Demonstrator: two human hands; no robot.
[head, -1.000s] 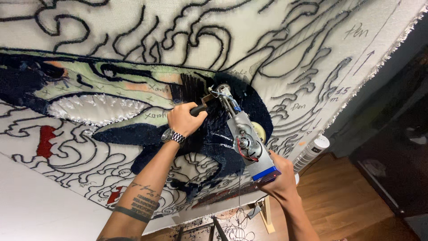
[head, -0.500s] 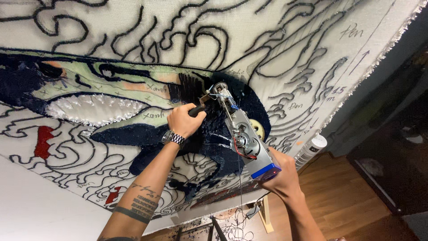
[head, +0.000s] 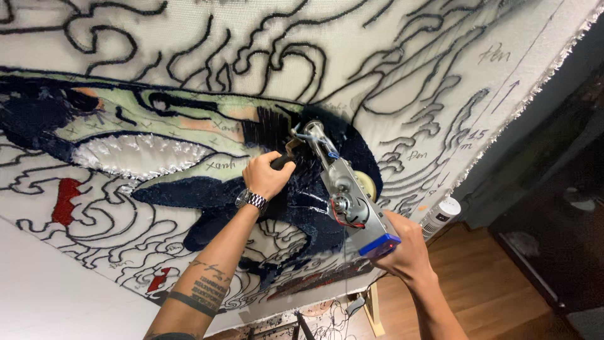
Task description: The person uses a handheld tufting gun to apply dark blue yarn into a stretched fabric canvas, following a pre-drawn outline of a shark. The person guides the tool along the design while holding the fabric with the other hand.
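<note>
Two bare hands hold a metal tufting gun [head: 343, 192] against a large stretched cloth [head: 390, 69] that fills most of the view and tilts across it. The left hand [head: 267, 176], with a wristwatch [head: 251, 200] on the wrist and a tattooed forearm, is clamped around the gun's black front handle [head: 283, 160]. The right hand [head: 406, 249] is closed around the gun's rear grip, just below its blue end [head: 377, 242], near the cloth's lower edge. The gun's tip [head: 309, 130] touches the cloth at the top of a dark navy tufted patch [head: 302, 208], roughly in the middle of the cloth. Red and black wires show beside the motor on the gun's side. The cloth bears black outlined swirls, a pale green band [head: 157, 116], a white toothed area [head: 135, 154] and small red patches [head: 66, 200] towards its left edge. A white cylinder [head: 440, 215] stands beyond the cloth's lower right edge, above a wooden floor [head: 497, 296]
</note>
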